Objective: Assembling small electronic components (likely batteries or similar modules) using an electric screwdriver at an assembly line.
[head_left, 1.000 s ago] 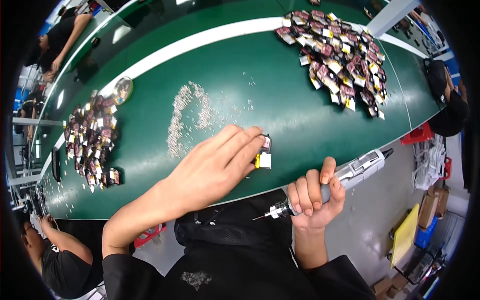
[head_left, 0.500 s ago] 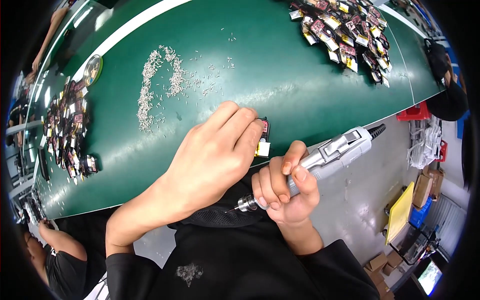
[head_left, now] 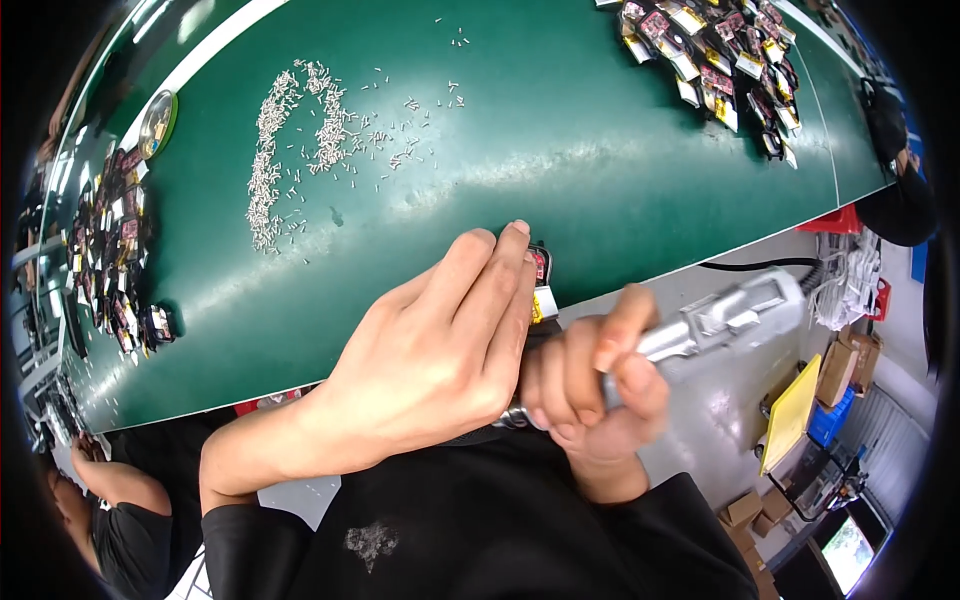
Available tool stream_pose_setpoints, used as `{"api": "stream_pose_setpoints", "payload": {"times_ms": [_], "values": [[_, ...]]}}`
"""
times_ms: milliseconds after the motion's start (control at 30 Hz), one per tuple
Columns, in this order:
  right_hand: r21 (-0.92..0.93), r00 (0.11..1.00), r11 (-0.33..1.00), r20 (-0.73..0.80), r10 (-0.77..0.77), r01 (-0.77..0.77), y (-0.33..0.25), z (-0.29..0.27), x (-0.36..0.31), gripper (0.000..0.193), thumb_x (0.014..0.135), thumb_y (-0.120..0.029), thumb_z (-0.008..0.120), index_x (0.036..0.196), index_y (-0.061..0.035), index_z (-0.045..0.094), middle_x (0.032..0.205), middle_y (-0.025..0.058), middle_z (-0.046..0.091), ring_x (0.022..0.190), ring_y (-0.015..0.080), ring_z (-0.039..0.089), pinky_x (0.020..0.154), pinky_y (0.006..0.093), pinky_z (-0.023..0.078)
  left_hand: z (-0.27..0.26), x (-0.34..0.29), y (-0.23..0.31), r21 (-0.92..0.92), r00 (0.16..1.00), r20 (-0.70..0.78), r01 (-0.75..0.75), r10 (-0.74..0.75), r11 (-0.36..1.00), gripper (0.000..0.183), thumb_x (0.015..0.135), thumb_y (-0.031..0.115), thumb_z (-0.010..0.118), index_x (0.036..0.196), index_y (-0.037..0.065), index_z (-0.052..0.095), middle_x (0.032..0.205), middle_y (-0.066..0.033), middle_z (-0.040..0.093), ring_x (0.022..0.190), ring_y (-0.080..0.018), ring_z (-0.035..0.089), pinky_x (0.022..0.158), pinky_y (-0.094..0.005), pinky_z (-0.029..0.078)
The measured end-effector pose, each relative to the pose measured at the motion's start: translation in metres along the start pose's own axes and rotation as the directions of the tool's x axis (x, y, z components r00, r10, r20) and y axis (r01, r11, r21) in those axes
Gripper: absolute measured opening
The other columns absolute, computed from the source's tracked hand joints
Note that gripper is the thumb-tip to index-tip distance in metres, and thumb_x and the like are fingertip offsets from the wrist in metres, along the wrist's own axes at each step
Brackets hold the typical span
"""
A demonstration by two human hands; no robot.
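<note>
My left hand [head_left: 440,345] reaches over the table's near edge, its fingers pressed together against a small black device [head_left: 542,275]. A reddish circuit board and a white battery with yellow tape show on the device beside my fingertips; the rest lies hidden under the hand. In a closed fist, my right hand [head_left: 600,380] grips a grey electric screwdriver [head_left: 725,318], slightly blurred by motion. The tool slants, its cable end up to the right and its chuck low beside my left hand. The bit's tip is hidden behind that hand.
Small silvery screws [head_left: 268,170] lie spread over the green table [head_left: 500,110]. One pile of similar devices [head_left: 715,65] is at the far right, another [head_left: 110,250] at the left by a round dish [head_left: 157,125]. A co-worker's arm [head_left: 120,475] shows at lower left.
The screwdriver in my right hand has shifted right, and its bit has gone out of sight behind my left hand. My left fingers have straightened somewhat over the device. The whole view has shifted slightly.
</note>
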State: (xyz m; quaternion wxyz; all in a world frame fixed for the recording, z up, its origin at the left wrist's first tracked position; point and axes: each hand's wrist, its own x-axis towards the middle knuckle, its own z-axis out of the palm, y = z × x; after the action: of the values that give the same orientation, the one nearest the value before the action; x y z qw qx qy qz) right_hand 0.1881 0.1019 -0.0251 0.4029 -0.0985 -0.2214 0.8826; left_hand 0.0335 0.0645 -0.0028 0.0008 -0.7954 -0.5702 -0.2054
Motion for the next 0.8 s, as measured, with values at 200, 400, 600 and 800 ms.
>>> {"api": "stream_pose_setpoints", "payload": {"times_ms": [200, 400, 600, 800], "values": [[-0.188, 0.961, 0.951, 0.180, -0.211, 0.244, -0.066, 0.017, 0.041, 0.024, 0.093, -0.030, 0.057, 0.088, -0.0082, 0.049, 0.051, 0.0013, 0.045, 0.039, 0.0100, 0.043, 0.045, 0.0259, 0.039, -0.001, -0.006, -0.002, -0.060, 0.999, 0.039, -0.019, 0.021, 0.998, 0.044, 0.058, -0.003, 0.063, 0.099, -0.016, 0.059, 0.115, -0.0260, 0.056, 0.088, -0.0309, 0.058, 0.066, -0.0354, 0.054], [-0.319, 0.936, 0.925, 0.340, -0.092, 0.207, -0.073, 0.006, 0.077, 0.033, 0.095, -0.039, 0.049, 0.095, -0.0055, 0.053, 0.056, -0.0006, 0.042, 0.042, 0.0097, 0.039, 0.049, 0.0251, 0.036, 0.007, -0.008, -0.004, 0.024, 0.999, -0.012, -0.044, 0.044, 0.999, 0.044, 0.056, -0.005, 0.062, 0.098, -0.017, 0.061, 0.112, -0.0269, 0.058, 0.085, -0.0316, 0.058, 0.067, -0.0354, 0.054], [-0.336, 0.932, 0.919, 0.352, -0.082, 0.207, -0.065, -0.006, 0.080, 0.035, 0.097, -0.039, 0.043, 0.099, -0.0059, 0.054, 0.055, -0.0011, 0.041, 0.044, 0.0091, 0.039, 0.050, 0.0254, 0.035, 0.006, -0.009, -0.002, 0.015, 0.999, -0.012, -0.031, 0.031, 0.999, 0.043, 0.055, -0.004, 0.062, 0.097, -0.017, 0.062, 0.109, -0.0256, 0.061, 0.084, -0.0304, 0.059, 0.065, -0.0341, 0.054], [-0.409, 0.959, 0.899, 0.281, -0.039, 0.156, -0.065, -0.001, 0.082, 0.034, 0.097, -0.041, 0.043, 0.096, -0.0086, 0.052, 0.054, -0.0014, 0.041, 0.045, 0.0087, 0.039, 0.051, 0.0249, 0.036, 0.008, -0.009, -0.007, -0.011, 0.998, -0.050, -0.040, 0.040, 0.999, 0.040, 0.056, -0.003, 0.064, 0.093, -0.016, 0.063, 0.105, -0.0249, 0.062, 0.081, -0.0296, 0.060, 0.064, -0.0332, 0.054]]}}
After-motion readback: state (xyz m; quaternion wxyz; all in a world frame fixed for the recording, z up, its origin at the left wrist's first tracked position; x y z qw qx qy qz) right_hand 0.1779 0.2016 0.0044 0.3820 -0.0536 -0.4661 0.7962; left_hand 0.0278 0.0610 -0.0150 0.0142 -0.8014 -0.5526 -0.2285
